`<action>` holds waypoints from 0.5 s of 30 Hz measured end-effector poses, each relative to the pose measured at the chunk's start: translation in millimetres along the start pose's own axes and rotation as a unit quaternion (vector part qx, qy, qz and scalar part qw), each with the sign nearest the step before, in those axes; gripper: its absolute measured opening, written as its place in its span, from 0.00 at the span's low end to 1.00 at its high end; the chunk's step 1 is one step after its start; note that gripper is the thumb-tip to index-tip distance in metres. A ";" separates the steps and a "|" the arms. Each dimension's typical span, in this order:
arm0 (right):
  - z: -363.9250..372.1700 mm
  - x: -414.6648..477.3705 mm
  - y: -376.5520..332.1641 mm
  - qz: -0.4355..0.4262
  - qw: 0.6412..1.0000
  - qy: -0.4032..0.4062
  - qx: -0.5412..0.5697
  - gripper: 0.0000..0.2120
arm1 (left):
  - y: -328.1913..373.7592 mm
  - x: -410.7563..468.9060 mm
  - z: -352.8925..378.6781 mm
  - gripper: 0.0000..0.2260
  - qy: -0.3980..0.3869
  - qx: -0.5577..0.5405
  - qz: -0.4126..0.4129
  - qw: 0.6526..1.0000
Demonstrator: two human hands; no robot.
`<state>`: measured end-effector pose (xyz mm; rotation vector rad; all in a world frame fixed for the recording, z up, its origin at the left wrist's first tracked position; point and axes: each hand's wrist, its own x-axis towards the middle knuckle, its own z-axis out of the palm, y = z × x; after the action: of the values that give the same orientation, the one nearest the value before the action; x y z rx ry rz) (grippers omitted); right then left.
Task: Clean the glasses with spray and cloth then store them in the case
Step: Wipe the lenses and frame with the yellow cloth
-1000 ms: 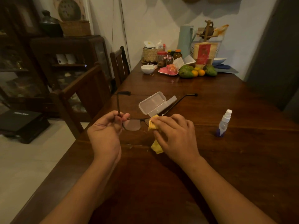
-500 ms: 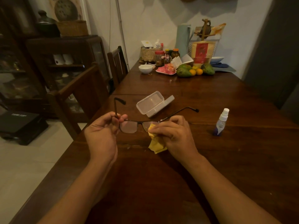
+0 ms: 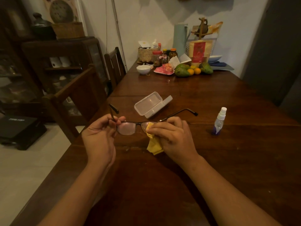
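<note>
Left hand (image 3: 99, 137) pinching glasses (image 3: 128, 128) by the temple, right hand (image 3: 174, 137) pressing yellow cloth (image 3: 154, 146) onto one lens, open case (image 3: 152, 104) and spray bottle (image 3: 219, 122) on the surface (image 3: 228, 160)

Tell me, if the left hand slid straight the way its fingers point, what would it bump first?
Probably the glasses: the left hand points right, along their frame, toward the right hand with the yellow cloth. Depth is unclear.

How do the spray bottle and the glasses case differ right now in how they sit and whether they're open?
The spray bottle stands upright and capped on the table; the glasses case lies low with its lid open. The bottle is narrow, clear and purple at the base; the case is broad, pale and empty. The bottle is on the right, the case is behind the hands. Neither is being touched.
</note>
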<state>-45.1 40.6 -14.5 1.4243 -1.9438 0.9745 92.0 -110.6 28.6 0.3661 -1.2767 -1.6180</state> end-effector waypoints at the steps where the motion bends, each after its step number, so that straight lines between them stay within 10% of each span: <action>1: -0.3 0.2 -1.1 -0.003 1.000 -0.014 -0.003 0.16 | 0.0 -0.5 0.8 0.19 0.005 -0.001 -0.005 1.000; 15: 0.0 2.7 -5.7 -0.038 0.996 -0.034 -0.073 0.18 | -0.7 -0.2 5.5 0.12 0.057 -0.009 -0.022 0.998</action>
<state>-40.4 38.0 -11.1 1.4538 -1.9506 0.7423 87.7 -107.4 30.1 0.4722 -1.1745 -1.6203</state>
